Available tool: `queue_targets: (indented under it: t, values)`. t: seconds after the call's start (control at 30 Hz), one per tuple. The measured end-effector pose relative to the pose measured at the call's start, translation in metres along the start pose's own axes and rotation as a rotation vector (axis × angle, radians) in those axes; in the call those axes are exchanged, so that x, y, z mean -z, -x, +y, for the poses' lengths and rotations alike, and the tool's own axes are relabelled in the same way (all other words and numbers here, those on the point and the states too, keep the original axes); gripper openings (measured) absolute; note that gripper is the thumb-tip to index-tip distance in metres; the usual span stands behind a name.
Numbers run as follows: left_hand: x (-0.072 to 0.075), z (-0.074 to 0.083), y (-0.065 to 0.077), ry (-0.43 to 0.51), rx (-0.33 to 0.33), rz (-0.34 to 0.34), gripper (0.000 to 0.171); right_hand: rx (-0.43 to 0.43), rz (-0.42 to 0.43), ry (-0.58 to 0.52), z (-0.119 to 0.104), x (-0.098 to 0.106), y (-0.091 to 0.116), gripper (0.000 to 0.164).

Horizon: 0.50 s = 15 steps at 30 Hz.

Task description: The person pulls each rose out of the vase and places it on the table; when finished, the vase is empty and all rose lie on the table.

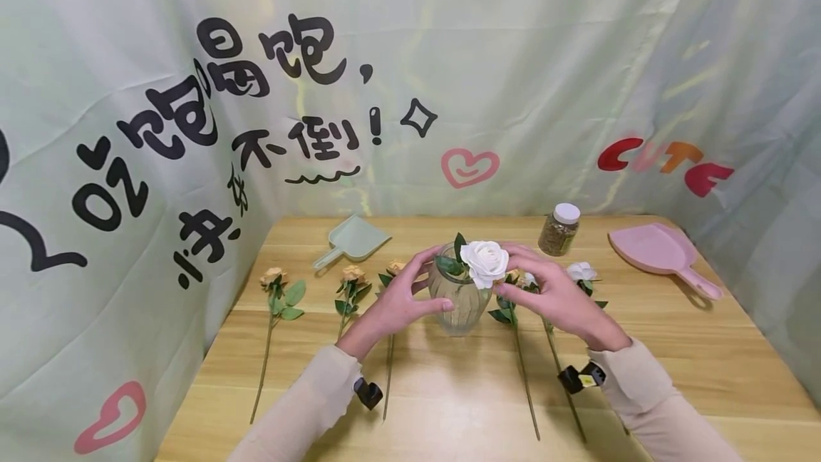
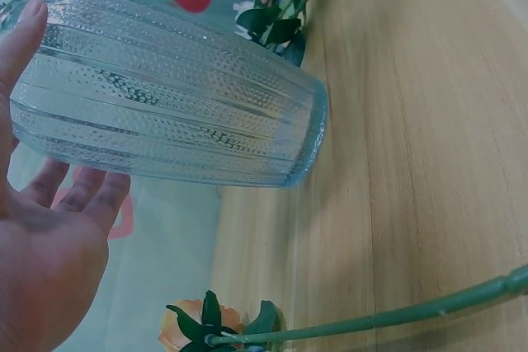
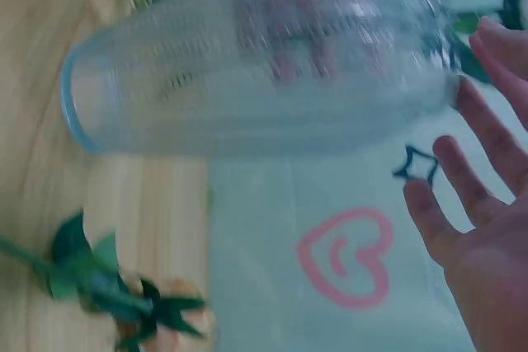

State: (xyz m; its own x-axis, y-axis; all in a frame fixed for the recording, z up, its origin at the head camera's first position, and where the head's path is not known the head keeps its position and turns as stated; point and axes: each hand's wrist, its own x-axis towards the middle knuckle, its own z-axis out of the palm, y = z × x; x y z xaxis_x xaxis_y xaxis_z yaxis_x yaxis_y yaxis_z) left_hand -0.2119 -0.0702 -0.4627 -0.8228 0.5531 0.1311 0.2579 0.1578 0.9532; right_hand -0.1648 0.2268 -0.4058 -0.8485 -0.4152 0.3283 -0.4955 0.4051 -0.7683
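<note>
A ribbed clear glass vase (image 1: 460,309) is in the middle of the head view, a white rose (image 1: 484,263) with green leaves at its mouth. My left hand (image 1: 410,298) holds the vase from the left, thumb on the near side and fingers round the far side. Its thumb and textured glass also show in the left wrist view. My right hand (image 1: 545,291) is at the right of the mouth, close beside the rose, its fingers spread and loosely bent in the right wrist view. The rose's stem is not clearly visible through the glass.
Orange roses (image 1: 273,277) lie on the wooden table (image 1: 449,405) at left, and more stems, one with a white rose (image 1: 581,271), at right. Behind are a green dustpan (image 1: 359,239), a jar (image 1: 559,229) with a white lid and a pink dustpan (image 1: 656,252).
</note>
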Motion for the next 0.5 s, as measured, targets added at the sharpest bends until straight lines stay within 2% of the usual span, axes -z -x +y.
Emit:
queue_targets:
  t: [0.1,0.17,0.4,0.5]
  values:
    - [-0.001,-0.001,0.000,0.003,-0.002,-0.006,0.092,-0.001,-0.025,0.003,-0.003,-0.011,-0.003,0.044]
    - [-0.001,-0.001,0.000,0.005,-0.004,-0.009,0.093,0.006,-0.025,-0.019,-0.004,-0.017,-0.005,0.048]
    - [-0.001,-0.002,0.000,-0.001,0.015,-0.002,0.096,0.067,-0.003,-0.022,-0.006,-0.025,-0.009,0.037]
    - [-0.001,-0.001,0.000,0.000,0.009,0.004,0.096,0.099,-0.009,-0.019,-0.007,-0.027,-0.011,0.037]
